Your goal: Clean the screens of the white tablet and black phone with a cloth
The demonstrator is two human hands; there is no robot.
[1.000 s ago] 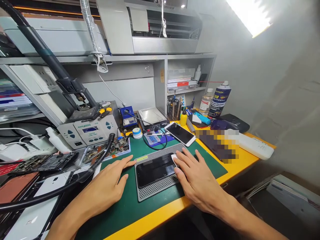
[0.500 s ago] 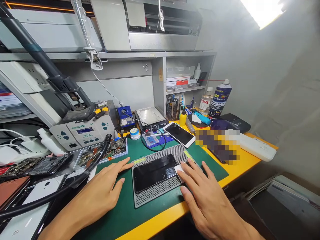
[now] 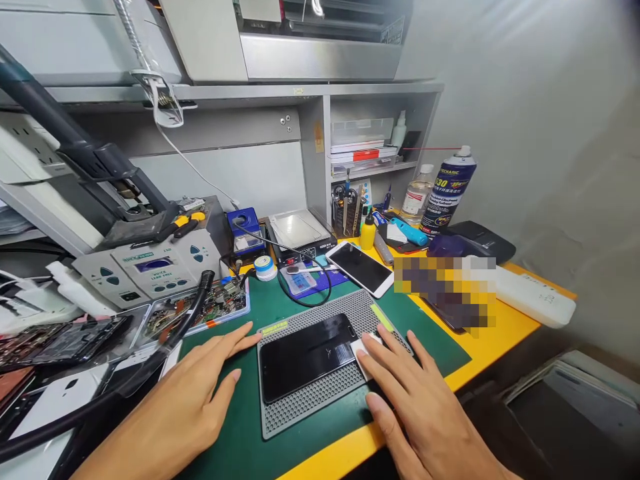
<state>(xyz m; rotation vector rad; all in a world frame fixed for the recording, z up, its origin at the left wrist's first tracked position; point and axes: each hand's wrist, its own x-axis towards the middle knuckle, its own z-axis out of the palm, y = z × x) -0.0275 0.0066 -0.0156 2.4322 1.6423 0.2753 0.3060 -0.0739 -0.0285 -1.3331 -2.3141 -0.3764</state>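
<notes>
A black smartphone [image 3: 307, 360] lies face up on a grey honeycomb-patterned mat [image 3: 280, 421], tilted slightly on the green work mat [image 3: 235, 457]. Beside the left edge of the grey mat is my left hand [image 3: 200, 380], its fingers stretched out and holding nothing; the fingertips reach the mat's upper left corner. My right hand [image 3: 415, 393] rests with spread fingers at the right end of the phone. Its fingertips lie on a small white square piece [image 3: 361, 357], partly hidden beneath them, which touches or adjoins the phone's end.
A white phone [image 3: 361, 268] lies behind the grey mat. At left stand a grey soldering station [image 3: 155, 267], a tray of circuit boards [image 3: 200, 310] and a black hose [image 3: 193, 320]. A yellow bottle [image 3: 367, 235], a spray can [image 3: 447, 193] and a white oblong device [image 3: 530, 297] are at right.
The camera view has shifted, so the bench appears slightly larger and its back shelf higher. Both hands keep nearly the same pose and place beside the phone.
</notes>
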